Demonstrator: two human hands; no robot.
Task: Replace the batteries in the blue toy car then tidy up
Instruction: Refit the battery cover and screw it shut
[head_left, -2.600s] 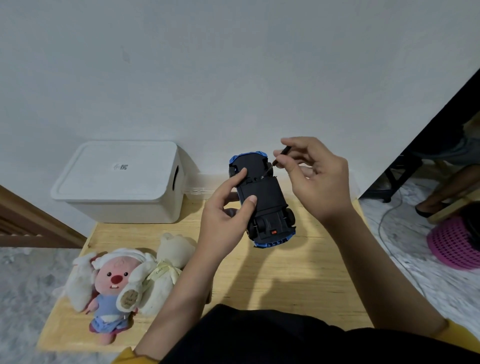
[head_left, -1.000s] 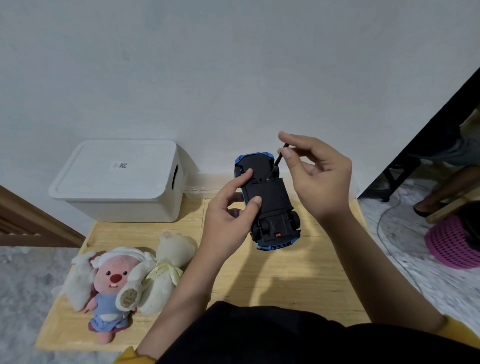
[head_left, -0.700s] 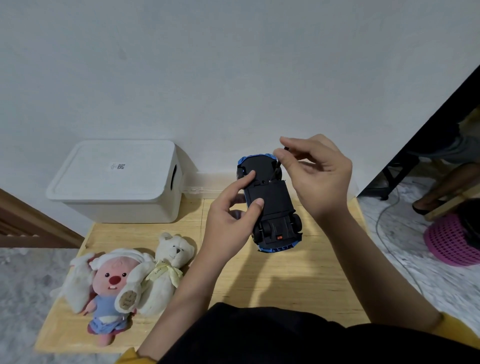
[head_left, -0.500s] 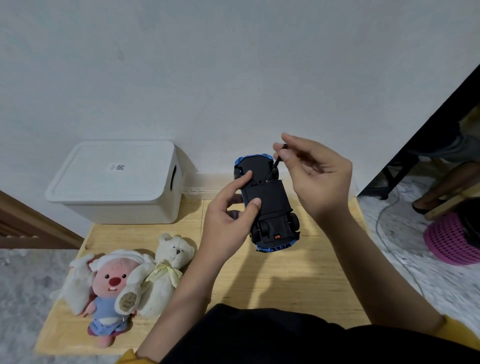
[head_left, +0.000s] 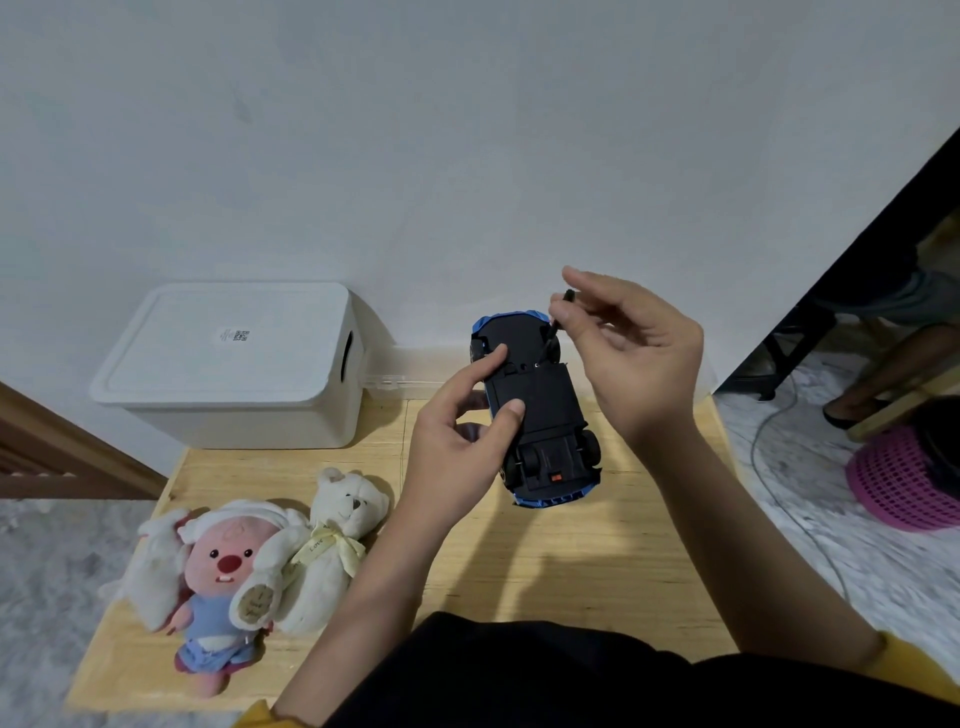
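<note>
The blue toy car (head_left: 540, 410) is held upside down above the wooden table (head_left: 545, 545), its black underside facing me. My left hand (head_left: 462, 441) grips the car from the left, thumb and forefinger on the underside. My right hand (head_left: 634, 358) pinches a thin black screwdriver (head_left: 558, 322) between thumb and fingertips. The screwdriver's tip sits on the underside near the car's far end, by the battery cover's edge. No batteries are in view.
A white lidded storage box (head_left: 234, 369) stands at the back left of the table against the wall. Two plush toys (head_left: 260, 566) lie at the front left. Off the table's right side are a pink basket (head_left: 904, 478), a cable and another person's legs.
My right fingers have been twisting the screwdriver at the same spot on the underside. The car and my left hand have barely shifted.
</note>
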